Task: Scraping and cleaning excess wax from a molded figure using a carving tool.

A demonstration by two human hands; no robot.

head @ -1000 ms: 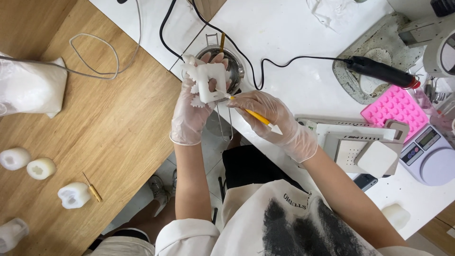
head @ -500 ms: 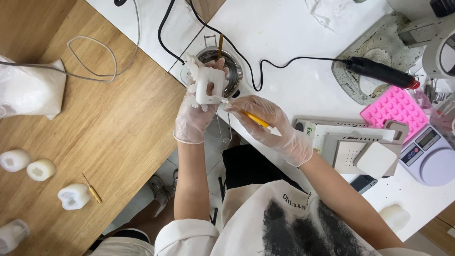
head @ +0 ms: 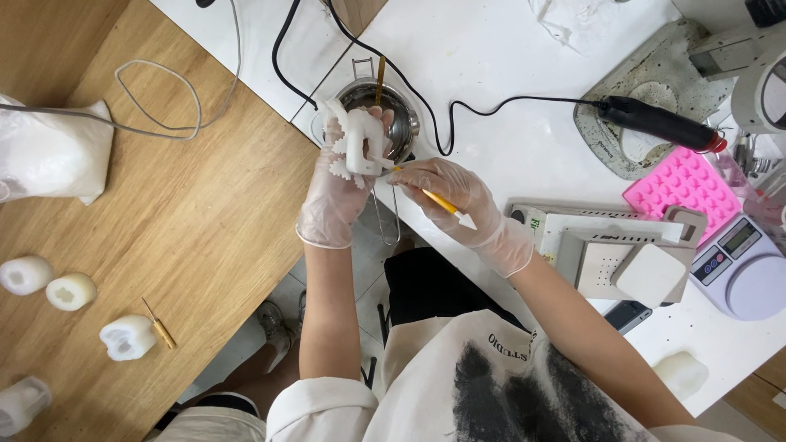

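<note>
Left hand (head: pixel 336 196) fingers wrapped round white wax piece (head: pixel 358 146) above metal pot (head: pixel 385 115), right hand (head: pixel 454 196) pinching yellow tool (head: pixel 438 200) at it; hard push could chip wax or drop it into pot

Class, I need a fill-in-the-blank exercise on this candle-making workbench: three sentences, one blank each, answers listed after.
1. The gloved left hand holds a white wax piece above the round ____ pot.
2. The gloved right hand grips a thin ____ tool.
3. The bumpy silicone mould is ____.

Answers: metal; yellow; pink
</note>
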